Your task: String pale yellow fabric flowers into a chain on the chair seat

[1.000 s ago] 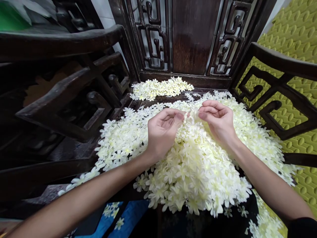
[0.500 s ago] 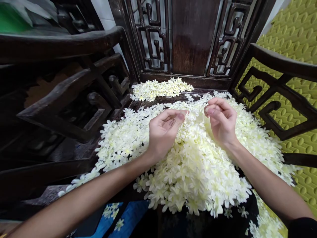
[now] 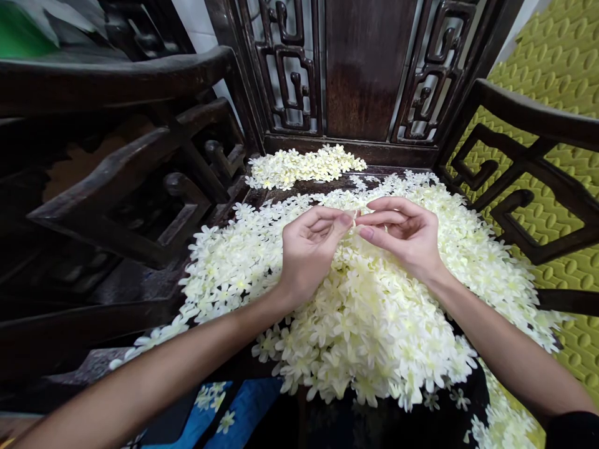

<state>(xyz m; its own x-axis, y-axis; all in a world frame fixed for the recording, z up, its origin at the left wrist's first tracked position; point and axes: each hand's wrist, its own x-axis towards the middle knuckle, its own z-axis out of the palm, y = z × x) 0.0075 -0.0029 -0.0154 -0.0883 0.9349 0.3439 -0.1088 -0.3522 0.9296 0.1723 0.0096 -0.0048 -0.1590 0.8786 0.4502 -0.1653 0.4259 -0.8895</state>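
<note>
A large heap of white flowers with pale yellow centres (image 3: 374,337) spreads over a dark wooden chair seat. Above it, my left hand (image 3: 312,244) is closed in a pinch, thumb against forefinger, on what looks like a small white flower, mostly hidden by the fingertips. My right hand (image 3: 402,234) has come up to the same spot, its thumb and forefinger nearly together beside the left fingertips. Whether those right fingers grip part of the flower cannot be made out. Both forearms pass over the near side of the heap.
A smaller flower pile (image 3: 304,167) lies at the seat's back, before the carved chair back (image 3: 369,75). Dark wooden armrests flank the seat, left (image 3: 126,81) and right (image 3: 538,125). Yellow textured matting (image 3: 552,56) is at the right. Loose flowers (image 3: 226,422) lie on blue cloth below.
My right hand has moved left, bringing its fingertips against or close beside the left ones, and its fingers have stretched out. My left hand has kept its place and pinch.
</note>
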